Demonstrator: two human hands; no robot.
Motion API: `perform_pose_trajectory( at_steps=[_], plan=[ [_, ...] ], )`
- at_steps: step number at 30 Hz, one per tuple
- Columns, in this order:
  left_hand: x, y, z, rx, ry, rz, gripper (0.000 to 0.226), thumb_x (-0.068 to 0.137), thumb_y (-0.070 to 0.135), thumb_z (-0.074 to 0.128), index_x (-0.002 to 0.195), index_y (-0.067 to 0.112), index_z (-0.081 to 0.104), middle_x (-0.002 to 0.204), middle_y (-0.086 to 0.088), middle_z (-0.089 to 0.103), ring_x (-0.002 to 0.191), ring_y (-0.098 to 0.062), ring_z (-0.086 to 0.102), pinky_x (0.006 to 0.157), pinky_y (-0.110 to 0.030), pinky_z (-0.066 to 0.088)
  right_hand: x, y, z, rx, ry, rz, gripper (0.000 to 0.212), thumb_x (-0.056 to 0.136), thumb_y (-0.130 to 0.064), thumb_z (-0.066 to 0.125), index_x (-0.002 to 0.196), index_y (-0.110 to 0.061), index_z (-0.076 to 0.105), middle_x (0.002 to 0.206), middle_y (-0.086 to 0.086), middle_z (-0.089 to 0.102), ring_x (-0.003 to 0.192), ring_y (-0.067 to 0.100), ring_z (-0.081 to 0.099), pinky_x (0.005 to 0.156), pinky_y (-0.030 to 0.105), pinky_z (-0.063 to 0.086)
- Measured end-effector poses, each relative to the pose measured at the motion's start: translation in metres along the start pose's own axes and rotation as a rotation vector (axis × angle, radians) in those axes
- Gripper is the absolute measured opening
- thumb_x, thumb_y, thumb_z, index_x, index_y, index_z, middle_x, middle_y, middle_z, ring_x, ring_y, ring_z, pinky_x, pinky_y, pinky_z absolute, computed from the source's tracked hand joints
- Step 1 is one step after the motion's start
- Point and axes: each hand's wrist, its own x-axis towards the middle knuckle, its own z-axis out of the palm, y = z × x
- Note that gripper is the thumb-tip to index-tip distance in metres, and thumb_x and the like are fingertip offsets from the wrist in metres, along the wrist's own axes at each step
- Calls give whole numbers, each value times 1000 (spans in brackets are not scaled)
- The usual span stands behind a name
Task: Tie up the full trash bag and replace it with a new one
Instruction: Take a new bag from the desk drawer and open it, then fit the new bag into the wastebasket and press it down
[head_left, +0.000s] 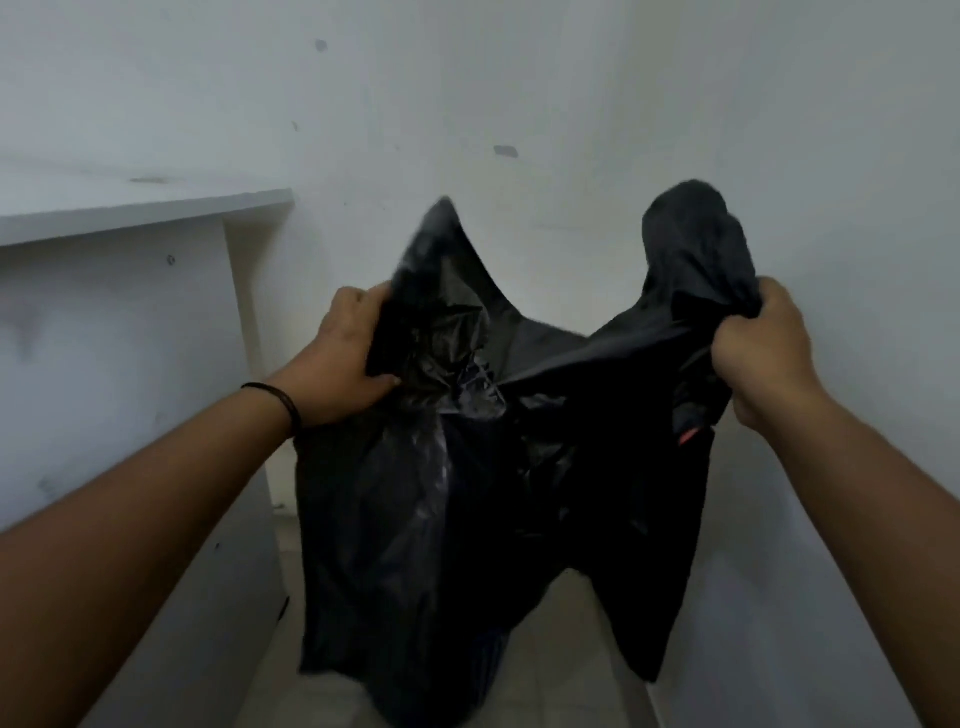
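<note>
Hands both hold the bag's mouth: left hand (345, 358) and right hand (761, 353) each keep a closed grip on the trash bag (467, 493). Cross the two ears, then knot snugly.

Dim, flat, bluish light is cast throughout, and no strong shadows are seen. Detail is lost in the black trash bag (467, 493), whose upper flaps are motion-blurred. Straight edges are bowed by wide-angle distortion.

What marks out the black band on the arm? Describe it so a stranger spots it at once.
Start at the white desk along the left wall. Below its edge the left hand grips one flap of the black trash bag. The wristband is the thin dark loop on that wrist; the other wrist is bare.
</note>
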Motion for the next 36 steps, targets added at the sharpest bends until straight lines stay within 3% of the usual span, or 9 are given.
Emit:
perform_pose_trajectory(
  at_steps=[3, 8, 13, 18, 21, 25, 27, 33, 36],
  plan=[
    [4, -7, 19, 204, 234, 199, 41, 74, -9, 64, 113, 5, 59, 108, -18, 44, 99, -34, 49, 85, -35, 45, -2, 0, 0, 31, 163, -95, 38, 80, 5, 30, 105, -12, 53, 95, 4, 55, 86, 19, 52, 74, 26, 42],
    [-5, -29, 64, 182, 338, 162, 19, 73, -14, 62, 88, -4, 65, 99, -22, 53, 85, -35, 57, 73, -34, 47, -20, 18, 17, -113, 206, -253, 37, 78, 7, 35, 106, -5, 56, 109, 15, 56, 91, 16, 47, 79, 15, 32],
    [-39, -61, 124, 79, -154, 48, 52, 82, 33, 43, 124, 4, 54, 125, -18, 46, 106, -37, 55, 94, -37, 46, -51, 48, 44, -207, 4, -320, 27, 80, 13, 39, 95, -3, 56, 97, 12, 49, 87, 17, 44, 74, 12, 28],
    [-83, -83, 155, 195, -668, -89, 104, 54, 96, 18, 145, 47, 4, 159, 4, 2, 146, -23, 6, 116, -53, -1, -63, 60, 69, -220, -240, -182, 21, 81, 9, 37, 84, -3, 54, 86, 11, 55, 73, 18, 48, 56, 19, 34],
    [-94, -93, 163, 322, -845, -109, 114, 47, 95, 30, 146, 42, 19, 159, 0, -6, 146, -24, -8, 113, -57, -15, -57, 46, 86, -173, -267, -85, 21, 81, 5, 37, 83, -3, 56, 72, 7, 54, 64, 18, 48, 55, 26, 36],
    [-93, -96, 169, 460, -746, -87, 45, 89, 51, 48, 124, 25, 59, 146, -6, 33, 136, -26, 27, 113, -47, 15, -33, 25, 106, 338, -393, 340, 33, 84, 6, 38, 98, -12, 63, 93, 14, 68, 81, 28, 67, 65, 32, 55],
    [-88, -96, 173, 536, -668, -111, 39, 93, 42, 44, 121, 21, 60, 135, -7, 42, 125, -27, 37, 103, -40, 28, -24, 27, 118, 563, -385, 511, 35, 88, 7, 36, 109, -9, 60, 101, 14, 68, 88, 27, 68, 69, 34, 59],
    [-80, -102, 156, 309, -707, -561, 115, 53, 76, 66, 145, 25, 20, 135, -9, 44, 120, -29, 48, 97, -41, 46, -45, 104, 160, 289, -271, 434, 28, 87, 2, 42, 80, -16, 62, 99, 15, 66, 87, 28, 63, 80, 40, 53],
    [-96, -104, 133, 54, -802, -776, 102, 58, 64, 74, 140, 19, 31, 129, -7, 53, 108, -24, 59, 87, -34, 54, -55, 140, 171, 20, -343, 379, 21, 87, -7, 43, 92, -15, 62, 104, 16, 65, 95, 32, 62, 87, 47, 51]
  ],
)
